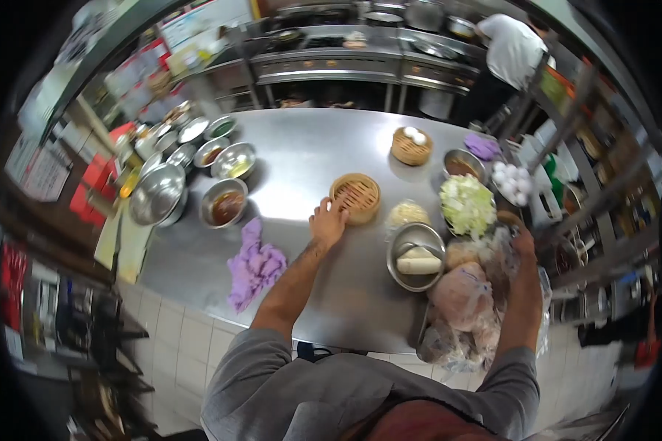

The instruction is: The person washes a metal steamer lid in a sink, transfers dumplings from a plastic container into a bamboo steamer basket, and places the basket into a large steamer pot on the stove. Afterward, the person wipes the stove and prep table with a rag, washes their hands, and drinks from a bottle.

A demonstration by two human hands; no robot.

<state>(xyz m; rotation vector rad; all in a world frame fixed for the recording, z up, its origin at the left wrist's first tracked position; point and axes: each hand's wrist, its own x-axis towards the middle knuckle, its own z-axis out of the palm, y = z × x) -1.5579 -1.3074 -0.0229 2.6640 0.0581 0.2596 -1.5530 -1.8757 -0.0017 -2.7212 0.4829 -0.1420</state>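
Note:
My left hand [329, 222] rests at the left edge of a round bamboo steamer [355, 198], its fingers apart and touching the rim. On the right, my right hand [521, 241] is at the clear plastic bags [502, 253], beside a bowl of chopped cabbage [468, 206]; its fingers are partly hidden. Bagged pale meat [462, 296] lies below it in a tray. Between my hands stands a metal bowl [416, 256] with white pieces in it, and a small bag of pale food [407, 213] lies just behind that bowl.
Purple cloths [254, 266] [482, 146] lie on the metal table [294, 140]. Metal bowls [223, 203] stand at the left. A second steamer [412, 146] holds eggs; more eggs [512, 182] are at the right. A person [513, 55] is near the stoves [331, 55].

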